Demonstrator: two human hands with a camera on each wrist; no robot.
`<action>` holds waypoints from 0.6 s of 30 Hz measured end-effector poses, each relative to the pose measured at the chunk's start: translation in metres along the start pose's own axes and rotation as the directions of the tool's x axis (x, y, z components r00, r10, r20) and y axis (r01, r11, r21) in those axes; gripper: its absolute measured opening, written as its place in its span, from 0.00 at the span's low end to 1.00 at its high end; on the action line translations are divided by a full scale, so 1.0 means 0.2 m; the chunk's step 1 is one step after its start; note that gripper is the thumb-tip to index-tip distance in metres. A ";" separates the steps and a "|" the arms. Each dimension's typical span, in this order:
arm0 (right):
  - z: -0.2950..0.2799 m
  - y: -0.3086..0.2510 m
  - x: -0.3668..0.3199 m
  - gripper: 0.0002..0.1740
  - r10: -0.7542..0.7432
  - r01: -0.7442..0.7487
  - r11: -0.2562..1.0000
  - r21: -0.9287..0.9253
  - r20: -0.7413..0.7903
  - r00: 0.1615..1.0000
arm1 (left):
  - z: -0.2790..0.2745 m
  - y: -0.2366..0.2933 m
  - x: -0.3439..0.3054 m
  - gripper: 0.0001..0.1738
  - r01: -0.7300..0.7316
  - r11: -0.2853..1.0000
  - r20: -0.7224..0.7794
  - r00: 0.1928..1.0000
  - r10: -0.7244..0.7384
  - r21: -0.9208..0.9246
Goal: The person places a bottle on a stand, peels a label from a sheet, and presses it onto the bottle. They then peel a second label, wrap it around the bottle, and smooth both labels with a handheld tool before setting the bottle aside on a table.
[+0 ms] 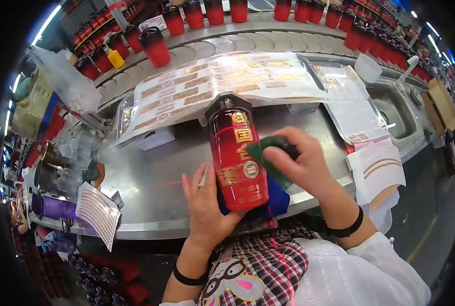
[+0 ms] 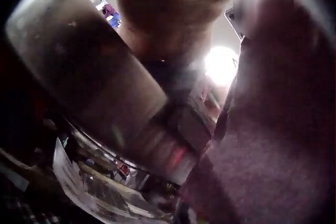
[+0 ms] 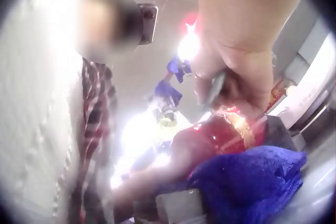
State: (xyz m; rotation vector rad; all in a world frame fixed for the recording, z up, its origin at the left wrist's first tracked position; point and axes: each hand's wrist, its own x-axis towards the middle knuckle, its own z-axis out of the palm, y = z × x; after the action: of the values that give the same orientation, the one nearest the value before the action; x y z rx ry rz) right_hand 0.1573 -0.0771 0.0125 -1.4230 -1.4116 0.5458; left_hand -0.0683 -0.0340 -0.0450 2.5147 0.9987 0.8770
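The left hand (image 1: 204,209) reaches up from below, its fingers stretched and slightly apart along the side of 1 glossy red bottle with gold lettering (image 1: 232,191), its thumb near the base. The right hand (image 1: 306,160) comes in from the right, thumb and fingers clamped on 1 green pad (image 1: 258,153) against the bottle's front. The bottle lies before the person, over 1 blue cloth (image 1: 278,198) and 1 steel table (image 1: 151,196). Each wrist wears 1 black band (image 1: 349,227), 2 in all.
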 end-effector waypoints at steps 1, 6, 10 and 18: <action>0.00 0.01 0.00 0.12 0.002 -0.004 1.000 -0.027 -0.090 0.996 | -0.02 0.01 0.01 0.61 -0.011 1.000 -0.003 1.000 0.011 0.018; -0.02 -0.03 -0.03 0.13 0.035 -0.079 0.988 0.135 0.302 0.953 | 0.00 0.01 0.01 0.60 -0.014 1.000 -0.030 0.999 0.014 -0.004; -0.04 -0.02 0.01 0.11 -0.112 0.088 0.963 -0.255 -0.083 0.990 | 0.05 -0.02 -0.03 0.61 0.045 0.994 -0.009 0.999 -0.046 -0.102; -0.03 -0.06 -0.04 0.13 -0.108 0.112 0.983 -0.145 0.029 0.994 | -0.03 0.02 0.00 0.60 -0.012 1.000 -0.023 1.000 0.012 -0.015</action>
State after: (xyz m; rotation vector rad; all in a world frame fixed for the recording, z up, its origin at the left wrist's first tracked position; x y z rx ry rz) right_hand 0.1560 -0.0898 0.0219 -1.4475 -1.5639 0.3943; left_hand -0.0698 -0.0357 -0.0386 2.5059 0.9808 0.9153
